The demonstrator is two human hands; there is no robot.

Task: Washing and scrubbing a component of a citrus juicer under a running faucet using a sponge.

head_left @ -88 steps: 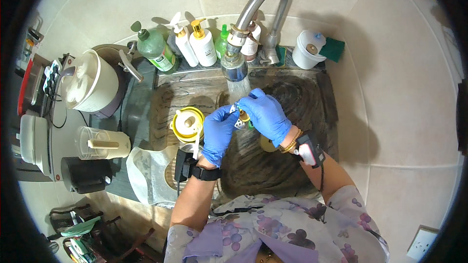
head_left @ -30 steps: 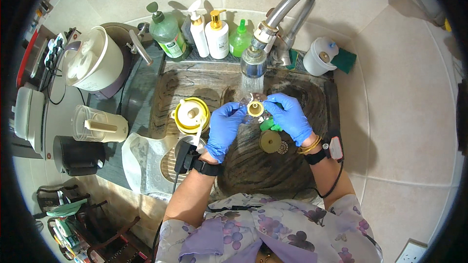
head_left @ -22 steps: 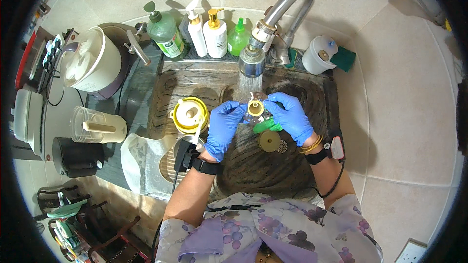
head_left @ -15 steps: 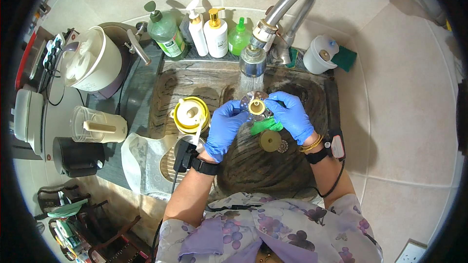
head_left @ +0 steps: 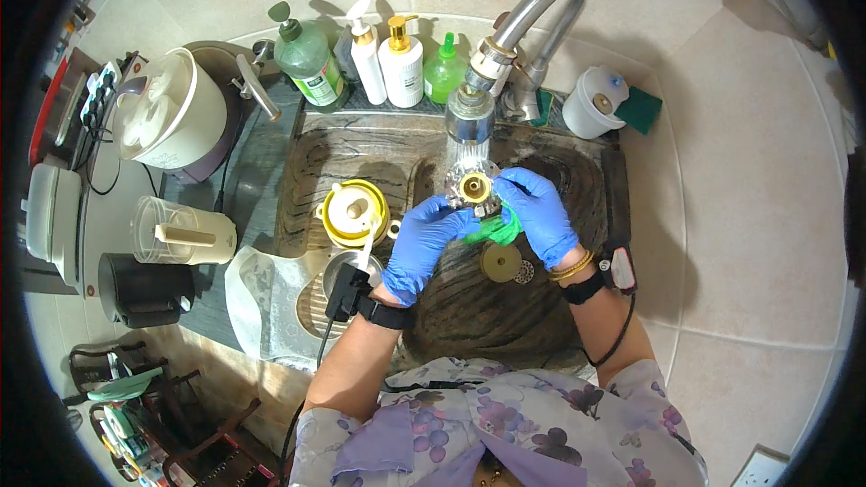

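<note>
Under the running faucet, both my gloved hands hold a round metal disc with a yellow ring-shaped hub [head_left: 474,186]. My left hand [head_left: 421,248] pinches its lower left edge. My right hand [head_left: 538,216] is closed at its right edge. A bright green cloth [head_left: 494,230] bunches up against the right fingers; I cannot tell how firmly they grip it. Water from the faucet head [head_left: 470,117] falls on the disc's far side. Below the cloth, a flat yellowish round disc [head_left: 499,263] lies in the basin beside a small perforated metal disc [head_left: 524,272].
Left of my hands, a yellow-rimmed lidded pot [head_left: 352,209] and a metal bowl [head_left: 343,272] stand on the sink's drainboard. Pump bottles [head_left: 400,63] line the back ledge. A white cup [head_left: 591,101] with a green scouring pad [head_left: 639,109] stands back right. A clear jug [head_left: 180,233] is on the left counter.
The disc has tilted and moved slightly away from me into the stream, and water now splashes over it. The green cloth has shifted up toward my right fingers.
</note>
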